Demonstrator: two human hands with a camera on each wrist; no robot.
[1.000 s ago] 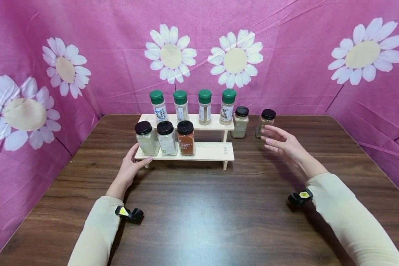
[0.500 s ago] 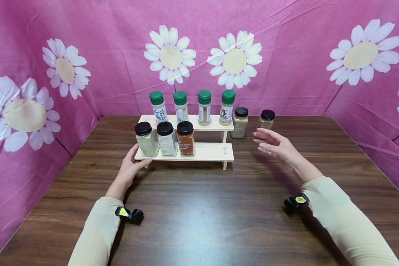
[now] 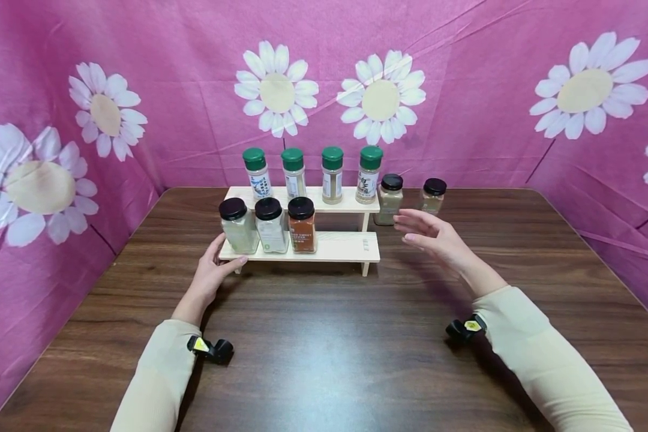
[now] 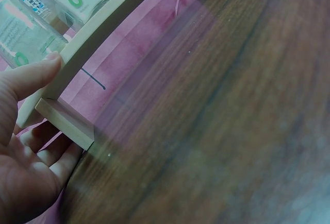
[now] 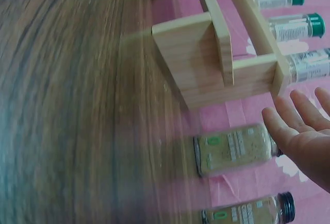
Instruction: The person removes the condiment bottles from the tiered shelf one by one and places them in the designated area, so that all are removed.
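A two-tier wooden spice rack (image 3: 345,246) stands on the table. My left hand (image 3: 212,275) grips the left end of its lower shelf. In the left wrist view the thumb (image 4: 38,74) lies on the shelf's edge beside a jar, with the other fingers around the end by the leg. My right hand (image 3: 437,243) holds nothing, its fingers extended and spread. It hovers right of the rack, fingertips overlapping the edge of a black-lidded spice jar (image 3: 389,201) in the head view. Another black-lidded jar (image 3: 434,195) stands farther right, its lower part hidden behind the hand.
On the lower shelf are a pale green jar (image 3: 239,228), a whitish jar (image 3: 272,231) and a red pepper jar (image 3: 302,231), grouped to the left. Several green-capped shakers (image 3: 332,180) line the upper shelf. A pink flowered cloth (image 3: 475,120) hangs behind the wooden table (image 3: 313,348).
My right hand has moved left, from in front of the far right jar toward the jar beside the rack. The left hand and the rack have stayed put.
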